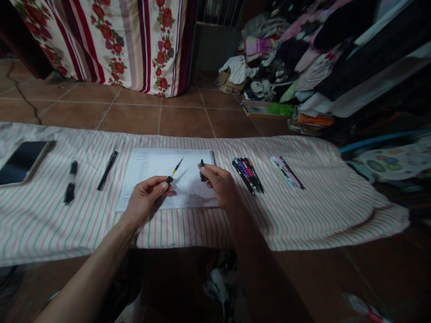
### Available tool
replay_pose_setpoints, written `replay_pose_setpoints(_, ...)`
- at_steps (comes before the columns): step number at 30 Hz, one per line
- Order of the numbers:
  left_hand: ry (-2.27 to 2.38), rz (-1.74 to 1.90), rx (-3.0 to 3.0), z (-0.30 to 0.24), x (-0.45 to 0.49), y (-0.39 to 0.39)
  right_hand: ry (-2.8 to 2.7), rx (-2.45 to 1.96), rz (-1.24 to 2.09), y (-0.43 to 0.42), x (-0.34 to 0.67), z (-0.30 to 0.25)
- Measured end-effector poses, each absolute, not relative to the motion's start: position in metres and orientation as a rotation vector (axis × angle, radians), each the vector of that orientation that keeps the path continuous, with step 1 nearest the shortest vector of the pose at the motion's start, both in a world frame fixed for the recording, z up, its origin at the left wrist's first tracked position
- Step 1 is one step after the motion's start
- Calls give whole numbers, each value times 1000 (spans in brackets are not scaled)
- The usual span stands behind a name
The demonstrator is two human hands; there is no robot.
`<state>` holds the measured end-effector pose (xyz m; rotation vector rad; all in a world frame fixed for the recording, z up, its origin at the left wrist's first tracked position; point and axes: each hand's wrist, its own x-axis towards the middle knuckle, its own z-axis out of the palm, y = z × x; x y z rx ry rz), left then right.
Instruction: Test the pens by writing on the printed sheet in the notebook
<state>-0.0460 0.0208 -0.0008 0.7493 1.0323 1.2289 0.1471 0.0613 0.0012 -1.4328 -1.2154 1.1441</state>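
My left hand is closed around the dark lower end of a slim pen part, which looks like a pen's inner section with a yellow band and a thin dark tip pointing up and right. Between the thumb and fingers of my right hand is a short black pen piece, held upright; whether it is a cap or a barrel I cannot tell. The two pieces are apart. Both hands are over an open spiral notebook with faint writing on its page.
On the striped cloth lie a phone, a thick black-and-grey marker and a black pen at left. Several dark pens and some pale pens lie at right. Piled clothes stand beyond.
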Motion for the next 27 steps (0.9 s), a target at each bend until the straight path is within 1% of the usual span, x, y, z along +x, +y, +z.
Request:
replay_pose_setpoints(2,1037,1196,797,-1,-46,20,-981,-1333,1318,61,145,6)
replay_pose_setpoints(4,1046,1158,830,-2,-46,19,-793,-1260,1419,60,142,9)
replay_pose_setpoints(10,1023,1108,873,-5,-41,16,-425,-1079,1565,61,137,14)
replay_pose_setpoints(27,1049,1010,939,-9,-36,15,-400,-986,1520,61,138,22)
